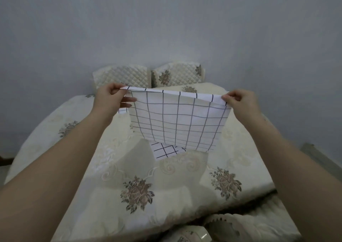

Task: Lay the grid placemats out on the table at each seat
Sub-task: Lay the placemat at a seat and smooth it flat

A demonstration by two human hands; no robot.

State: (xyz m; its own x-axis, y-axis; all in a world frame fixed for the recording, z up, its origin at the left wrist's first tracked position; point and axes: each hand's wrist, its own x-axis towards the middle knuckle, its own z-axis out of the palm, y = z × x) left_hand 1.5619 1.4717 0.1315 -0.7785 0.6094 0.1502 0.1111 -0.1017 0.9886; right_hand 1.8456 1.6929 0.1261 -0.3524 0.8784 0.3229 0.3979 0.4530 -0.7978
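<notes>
The grid placemat (175, 119) hangs above the middle of the worktop (55, 130), pinched at its top corners by the left hand (109, 95) and the right hand (238, 99). A second placemat (163, 151) shows partly beneath it, lying askew on the cloth. Neither seems set at a seat yet, so most laying remains. Two chairs (122, 75) stand at the far side.

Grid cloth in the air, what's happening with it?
A person holds a grid placemat up in the air, the left hand pinching one top corner and the right hand the other. It hangs over the floral tablecloth, not yet laid down. A second placemat lies on the cloth beneath it, partly hidden.
</notes>
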